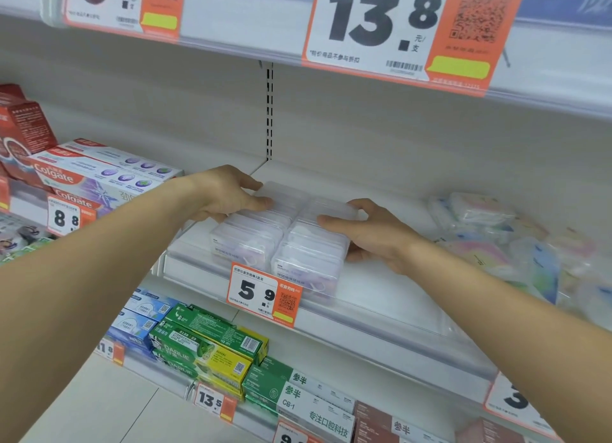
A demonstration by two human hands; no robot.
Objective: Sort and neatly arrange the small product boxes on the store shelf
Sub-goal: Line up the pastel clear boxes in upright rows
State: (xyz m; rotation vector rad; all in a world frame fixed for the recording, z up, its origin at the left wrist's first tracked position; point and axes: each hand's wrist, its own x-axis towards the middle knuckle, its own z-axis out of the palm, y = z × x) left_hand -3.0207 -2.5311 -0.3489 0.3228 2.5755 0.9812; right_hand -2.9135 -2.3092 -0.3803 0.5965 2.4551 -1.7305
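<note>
Two side-by-side rows of clear plastic boxes sit on the white middle shelf (381, 293), just behind the 5.9 price tag (263, 295). The left row (246, 240) and the right row (309, 263) each carry a clear box on top. My left hand (225, 194) grips the left side of the top left box (286, 195), thumb on its lid. My right hand (371, 234) holds the right side of the top right box (331, 209), thumb laid across its front edge, fingers curled behind it.
Colgate toothpaste boxes (99, 174) lie to the left on the same shelf. Soft pastel packets (496, 237) lie to the right. Green Darlie boxes (205, 346) fill the shelf below. The shelf above carries a large 13.8 price sign (397, 28).
</note>
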